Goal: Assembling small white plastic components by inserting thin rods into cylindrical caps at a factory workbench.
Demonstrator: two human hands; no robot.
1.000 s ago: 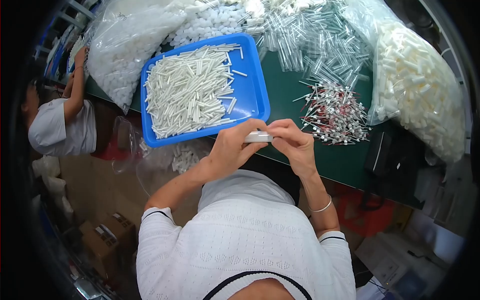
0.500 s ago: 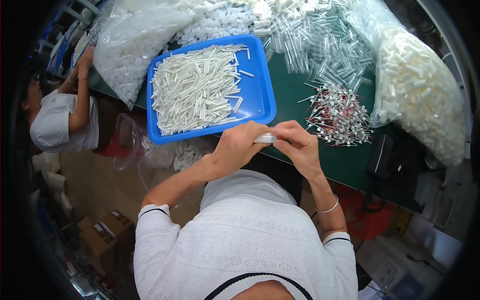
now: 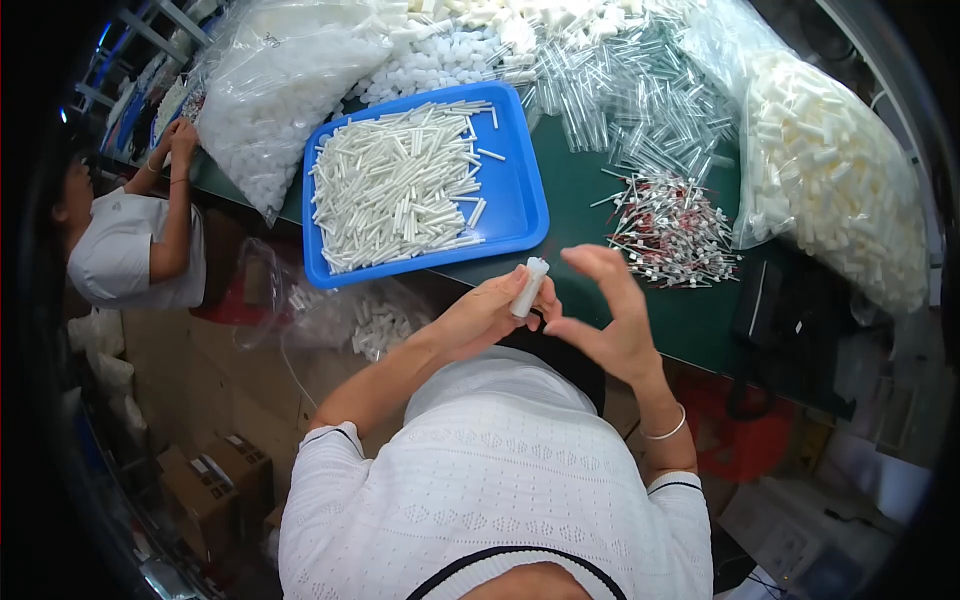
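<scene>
A short clear tube [image 3: 527,292] with a white filling and a white cap-like end stands tilted in my left hand [image 3: 480,318], which is closed around it just off the table's front edge. Beside it, on the right, my right hand [image 3: 615,325] has its thumb and fingers spread apart, with nothing between them. In front of my hands, a blue tray [image 3: 512,205] holds a heap of thin white sticks [image 3: 390,190]. A pile of slim pieces with white and red parts [image 3: 672,235] lies on the green table [image 3: 585,195], beyond my right hand.
Clear tubes [image 3: 620,100] and white caps [image 3: 430,65] are heaped at the back. Plastic bags stand left [image 3: 270,100] and right [image 3: 830,180]. A black object [image 3: 762,300] sits near the right edge. A person [image 3: 140,245] works at the left; cardboard boxes [image 3: 215,490] stand on the floor.
Both hands were together around the tube, which lay nearly level. Now my right hand has let go and opened, and the tube is turned more upright in my left hand.
</scene>
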